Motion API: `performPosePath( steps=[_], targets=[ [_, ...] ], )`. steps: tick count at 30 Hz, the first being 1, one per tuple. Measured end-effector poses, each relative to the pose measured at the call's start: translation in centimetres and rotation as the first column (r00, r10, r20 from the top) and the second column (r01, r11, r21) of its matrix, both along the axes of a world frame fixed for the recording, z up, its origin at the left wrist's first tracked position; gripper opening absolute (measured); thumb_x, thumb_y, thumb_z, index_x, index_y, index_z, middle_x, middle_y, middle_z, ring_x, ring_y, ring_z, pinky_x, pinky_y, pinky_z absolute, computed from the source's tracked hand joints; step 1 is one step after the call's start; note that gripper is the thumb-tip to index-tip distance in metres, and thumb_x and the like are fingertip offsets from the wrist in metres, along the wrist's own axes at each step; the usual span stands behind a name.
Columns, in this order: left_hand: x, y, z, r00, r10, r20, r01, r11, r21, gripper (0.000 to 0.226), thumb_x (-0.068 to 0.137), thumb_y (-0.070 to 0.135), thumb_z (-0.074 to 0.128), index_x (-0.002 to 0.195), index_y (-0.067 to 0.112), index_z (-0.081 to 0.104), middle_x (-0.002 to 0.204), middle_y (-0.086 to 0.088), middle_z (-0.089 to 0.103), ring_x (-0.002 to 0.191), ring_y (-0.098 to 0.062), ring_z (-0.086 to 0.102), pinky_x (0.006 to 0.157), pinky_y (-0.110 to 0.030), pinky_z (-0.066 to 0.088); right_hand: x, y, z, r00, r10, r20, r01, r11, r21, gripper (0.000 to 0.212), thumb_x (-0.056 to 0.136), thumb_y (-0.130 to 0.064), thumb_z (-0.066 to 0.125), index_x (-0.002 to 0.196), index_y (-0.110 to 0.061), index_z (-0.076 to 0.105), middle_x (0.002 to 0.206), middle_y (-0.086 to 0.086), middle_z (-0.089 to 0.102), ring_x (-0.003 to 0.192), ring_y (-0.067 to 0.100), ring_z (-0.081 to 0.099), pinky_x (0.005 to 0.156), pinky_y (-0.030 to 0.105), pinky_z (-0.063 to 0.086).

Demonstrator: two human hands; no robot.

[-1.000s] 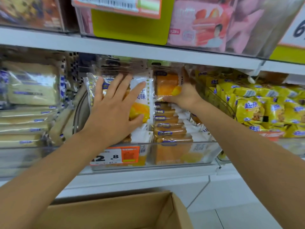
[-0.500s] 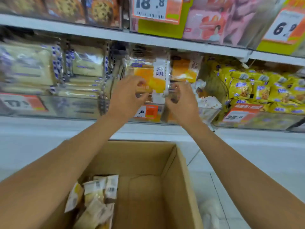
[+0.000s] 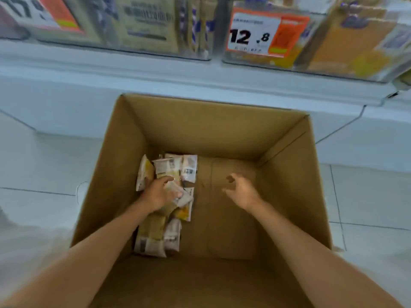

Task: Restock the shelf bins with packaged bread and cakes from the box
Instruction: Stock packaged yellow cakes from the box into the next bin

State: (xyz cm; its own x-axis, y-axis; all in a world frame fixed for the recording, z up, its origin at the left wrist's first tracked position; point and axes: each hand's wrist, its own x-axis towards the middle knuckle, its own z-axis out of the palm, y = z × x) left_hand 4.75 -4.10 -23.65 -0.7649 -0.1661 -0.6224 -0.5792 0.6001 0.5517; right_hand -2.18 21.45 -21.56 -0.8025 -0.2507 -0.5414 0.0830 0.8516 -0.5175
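An open cardboard box [image 3: 287,156] stands on the floor below the shelf. Several packaged cakes [image 3: 169,167] in white and yellow wrappers lie on its bottom at the left. My left hand [image 3: 159,193] is down in the box, fingers curled round one of the cake packages [image 3: 178,192] in the pile. My right hand [image 3: 241,188] hovers over the bare right part of the box bottom, fingers loosely curled, holding nothing. The clear shelf bin [image 3: 333,67] with orange-yellow cake packs and a 12.8 price tag [image 3: 264,33] is above the box.
A second clear bin [image 3: 124,46] with pale bread packs sits left of the tagged bin. The white shelf edge [image 3: 178,74] runs across above the box. Pale floor tiles [image 3: 40,165] surround the box.
Both hands have dropped from the shelf bin down into the box. The view tilted downward. My left hand has taken hold of a package in the pile; my right hand is empty.
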Motion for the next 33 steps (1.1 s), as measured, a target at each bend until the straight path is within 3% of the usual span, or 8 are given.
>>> performPosePath(
  steps=[5,10,15,18,21,25,28,33],
  targets=[
    [1.1,0.0,-4.5,0.969,-0.222,0.104,0.235,0.963,-0.133,0.095,0.068,0.045,0.085,0.147,0.021,0.038,0.154,-0.007,0.031,0.141,-0.029,0.028,0.115,-0.04,0.028,0.9,-1.5,-3.8,0.996,-0.023,0.09,0.03,0.997,-0.073,0.043,0.09,-0.023,0.067,0.13,-0.016,0.054,0.128,0.001,0.056,0.113,0.015,0.054,0.09,0.023,0.044],
    [2.2,0.5,-6.3,0.977,-0.172,-0.127,0.148,0.972,-0.182,0.076,0.073,0.038,0.082,0.137,0.023,0.044,0.143,-0.002,0.037,0.129,-0.026,0.038,0.106,-0.043,0.039,1.2,-2.6,-4.2,0.986,-0.077,0.146,0.092,0.99,-0.103,0.036,0.09,-0.02,0.067,0.125,-0.021,0.057,0.118,-0.005,0.058,0.108,0.013,0.056,0.092,0.025,0.047],
    [-1.6,2.5,-2.0,0.953,0.164,-0.256,-0.114,0.974,0.196,0.049,0.073,0.012,0.083,0.112,0.018,0.054,0.118,0.001,0.057,0.108,-0.016,0.057,0.082,-0.017,0.048,-0.3,-3.2,-1.5,0.976,-0.129,0.178,0.175,0.945,-0.277,0.054,0.086,-0.002,0.067,0.134,-0.018,0.051,0.124,-0.005,0.053,0.119,0.015,0.053,0.089,0.018,0.041],
    [-4.2,2.9,3.1,0.966,0.211,0.152,-0.259,0.748,0.612,0.026,0.088,0.019,0.07,0.111,0.014,0.06,0.111,-0.004,0.065,0.1,-0.017,0.064,0.076,-0.027,0.053,-1.5,-3.3,2.2,0.966,-0.089,0.245,0.187,0.889,-0.417,0.083,0.08,0.003,0.067,0.149,-0.028,0.033,0.137,-0.013,0.04,0.127,0.002,0.037,0.091,0.01,0.036],
    [-4.1,2.1,6.7,0.882,0.034,0.47,-0.426,0.482,0.765,0.048,0.094,0.048,0.05,0.117,0.01,0.065,0.114,-0.015,0.069,0.104,-0.03,0.064,0.091,-0.042,0.047,-2.4,-2.6,4.8,0.945,-0.048,0.324,0.213,0.841,-0.498,0.048,0.086,-0.007,0.069,0.13,-0.017,0.055,0.129,-0.006,0.059,0.115,0.009,0.056,0.095,0.025,0.048],
    [-3.2,1.6,8.2,0.848,0.077,0.525,-0.525,0.26,0.81,0.089,0.085,0.079,0.032,0.132,0.007,0.055,0.111,-0.025,0.069,0.102,-0.028,0.07,0.098,-0.047,0.045,-2.3,-0.9,5.5,0.893,-0.179,0.413,0.383,0.784,-0.488,0.021,0.089,-0.017,0.069,0.108,-0.014,0.062,0.111,0.008,0.071,0.099,0.02,0.07,0.088,0.036,0.056],
    [-2.9,1.7,7.7,0.91,0.145,0.388,-0.413,0.388,0.824,0.073,0.091,0.064,0.045,0.138,0.008,0.051,0.139,-0.023,0.052,0.121,-0.032,0.06,0.105,-0.051,0.045,-1.6,-0.2,5.0,0.805,-0.282,0.521,0.556,0.665,-0.499,0.034,0.091,-0.019,0.065,0.122,-0.005,0.059,0.116,0.015,0.069,0.1,0.028,0.069,0.084,0.04,0.058],
    [-2.6,2.3,5.7,0.911,0.295,0.287,-0.407,0.546,0.732,0.039,0.102,0.044,0.038,0.126,0.022,0.06,0.12,-0.014,0.068,0.111,-0.027,0.066,0.096,-0.045,0.051,-0.9,0.4,3.9,0.788,-0.255,0.56,0.558,0.68,-0.476,0.028,0.093,-0.018,0.063,0.118,-0.005,0.064,0.112,0.014,0.071,0.102,0.028,0.069,0.086,0.041,0.058]
  ],
)
